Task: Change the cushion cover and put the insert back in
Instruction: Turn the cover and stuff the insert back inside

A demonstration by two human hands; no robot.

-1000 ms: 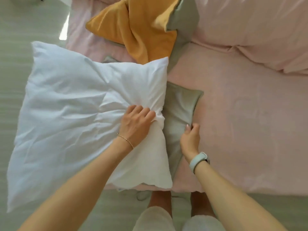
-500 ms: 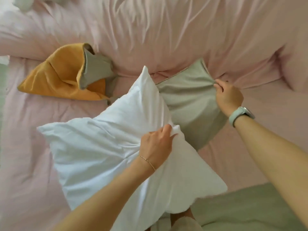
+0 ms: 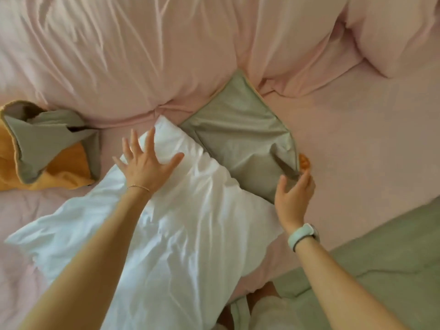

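Insert: white cushion insert (image 3: pixel 181 229) lying on the bed, its far corner tucked into the mouth of the green cover, its near end reaching toward the bed's edge; the fabric is heavily creased.
New cover: sage-green cushion cover (image 3: pixel 240 141) lying flat on the pink sheet, one corner pointing away toward the duvet, a thin yellow piping along its right edge; only the far end of the insert is inside it, most of the insert lies outside.
Left hand: left hand (image 3: pixel 145 163) pressed palm-down on the far part of the insert, fingers spread wide and gripping nothing; a thin bracelet (image 3: pixel 139 186) circles the wrist.
Right hand: right hand (image 3: pixel 294 196) at the near right corner of the green cover, fingers loosely extended and unclenched, fingertips touching the cover's edge; whether any fabric is pinched cannot be told. A pale watch (image 3: pixel 302 235) sits on the wrist.
Old cover: mustard-yellow cover (image 3: pixel 64 167) with a grey-green lining (image 3: pixel 47 141) lying crumpled on the left of the bed, well apart from the insert's tucked end, its opening gaping.
Bed: pink sheet (image 3: pixel 357 144) beneath everything, with a rumpled pink duvet (image 3: pixel 142 55) bunched along the far side and a pink pillow (image 3: pixel 400 36) at upper right.
Floor: pale green floor (image 3: pixel 385 270) showing at lower right, beside the bed's edge.
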